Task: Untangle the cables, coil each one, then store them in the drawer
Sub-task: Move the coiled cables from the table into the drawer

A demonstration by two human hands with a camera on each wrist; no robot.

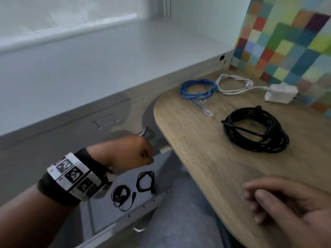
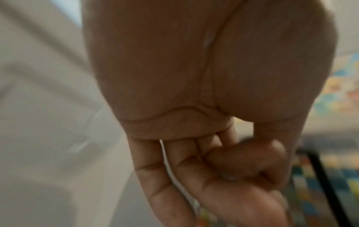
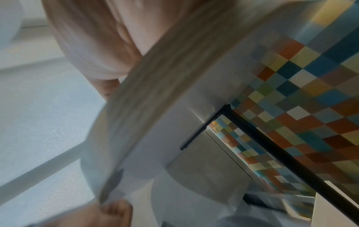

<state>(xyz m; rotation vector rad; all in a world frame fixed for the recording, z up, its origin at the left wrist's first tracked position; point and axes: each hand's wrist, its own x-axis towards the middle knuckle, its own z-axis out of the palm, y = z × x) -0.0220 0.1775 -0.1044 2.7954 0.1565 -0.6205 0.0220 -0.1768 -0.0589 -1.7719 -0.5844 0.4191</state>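
An open white drawer (image 1: 161, 169) sits below the table's left edge, with two small black coiled cables (image 1: 141, 189) (image 1: 123, 192) lying in it. My left hand (image 1: 132, 153) hovers just above them; in the left wrist view its fingers (image 2: 155, 176) hang loosely curled, thumb against them, holding nothing. On the wooden table (image 1: 197, 149) lie a blue coiled cable (image 1: 206, 93), a white cable (image 1: 231, 92) with its white adapter (image 1: 281, 93), and a large black coil (image 1: 250, 145). My right hand (image 1: 286, 199) rests relaxed on the table's near edge, empty.
A white wall and ledge run along the left and back. A wall of multicoloured squares (image 1: 286, 42) stands behind the table at right. The right wrist view shows the blurred table edge (image 3: 155, 92) and a black table leg (image 3: 281, 153).
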